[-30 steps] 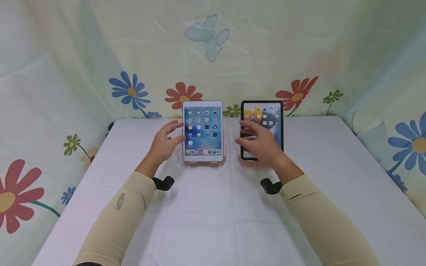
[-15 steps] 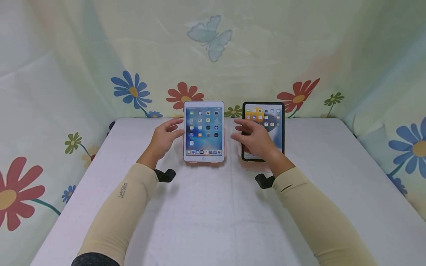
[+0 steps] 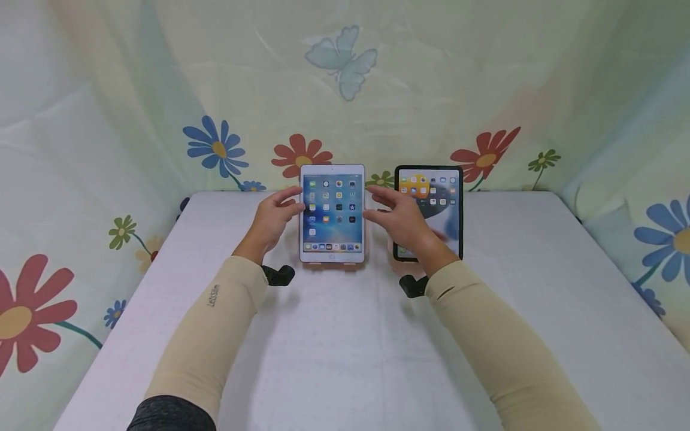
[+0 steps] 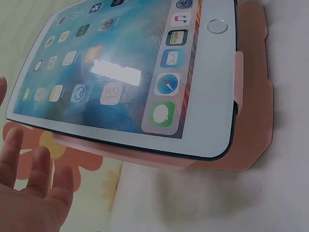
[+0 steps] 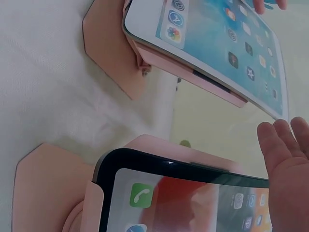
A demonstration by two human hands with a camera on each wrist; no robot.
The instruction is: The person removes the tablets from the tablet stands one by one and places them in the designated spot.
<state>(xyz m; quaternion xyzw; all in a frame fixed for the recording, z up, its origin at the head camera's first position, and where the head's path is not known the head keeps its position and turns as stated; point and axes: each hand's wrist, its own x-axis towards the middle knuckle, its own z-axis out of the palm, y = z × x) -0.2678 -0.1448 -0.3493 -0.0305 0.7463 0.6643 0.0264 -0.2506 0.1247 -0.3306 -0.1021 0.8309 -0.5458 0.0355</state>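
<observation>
A white tablet (image 3: 333,239) with a lit screen of app icons leans upright on a pink stand (image 4: 258,121). My left hand (image 3: 271,220) is at its left edge, fingers relaxed and spread; in the left wrist view those fingers (image 4: 38,174) look apart from the tablet. On the other side, my right hand (image 3: 404,220) is beside the white tablet's right edge, fingers extended and holding nothing. Behind that hand stands a black-rimmed tablet (image 3: 450,209), also lit, on another pink stand (image 5: 46,188). The hand and wrist cover part of its left side and lower screen.
Both tablets stand toward the back of a table with a white cloth (image 3: 345,347). A curtain (image 3: 431,72) printed with flowers and a butterfly hangs behind and at the sides. Black wrist cameras (image 3: 278,276) project inward below the hands.
My right hand has moved left, from in front of the black-rimmed tablet to the white tablet's right edge. My left hand has shifted slightly right and up. Both tablets stay on their stands.
</observation>
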